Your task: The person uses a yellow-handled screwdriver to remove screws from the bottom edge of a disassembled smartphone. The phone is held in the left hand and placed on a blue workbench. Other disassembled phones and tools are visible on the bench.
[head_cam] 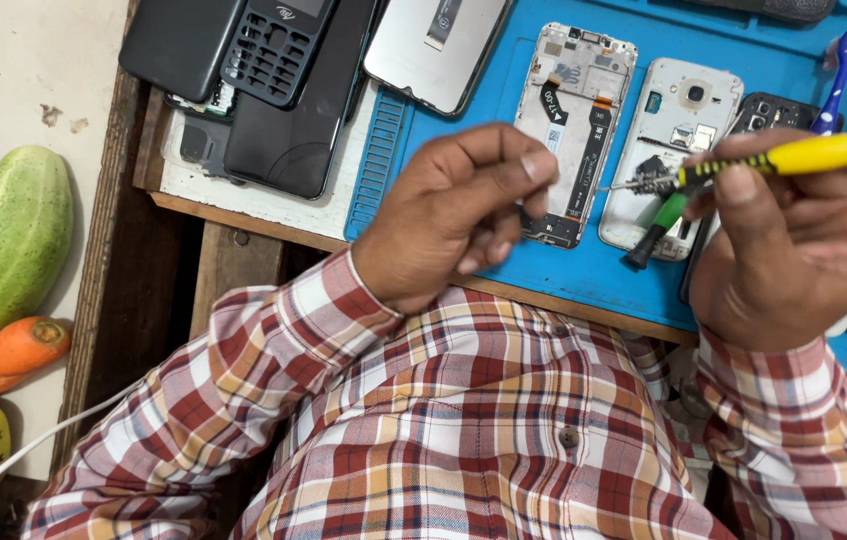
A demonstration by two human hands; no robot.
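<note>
Fingers of the right hand [793, 250] clamp the yellow screwdriver [793, 155] — left hand [453, 215] pinches near its tip, contents unclear — best kept steady over the opened phone [571, 130].

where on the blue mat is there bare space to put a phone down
On the blue mat, one bare strip runs along the near edge, below the open phone and the white phone. A narrower patch lies between the open phone and the ridged left edge. Near the right hand, with its yellow screwdriver, it is crowded.
</note>
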